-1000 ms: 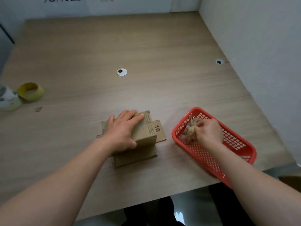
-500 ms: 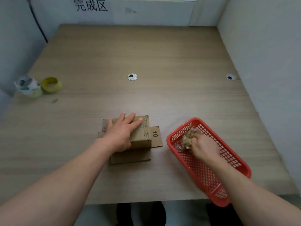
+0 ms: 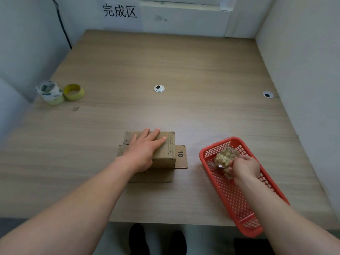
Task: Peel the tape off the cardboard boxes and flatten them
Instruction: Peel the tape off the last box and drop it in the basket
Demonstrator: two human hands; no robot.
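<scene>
Tape wad goes into the basket; the box still stands

Over the last second your right hand point(image 3: 245, 167) has stayed in the red basket point(image 3: 215, 144), fingers curled round the wad of peeled tape point(image 3: 223, 158), shifting only slightly. Your left hand point(image 3: 145, 151) remains flat, fingers straight, on top of the cardboard box point(image 3: 166, 153), which sits mid-table on a flattened piece marked 10 point(image 3: 181, 157). The tape looks dealt with; flattening this box is likely next.
</scene>
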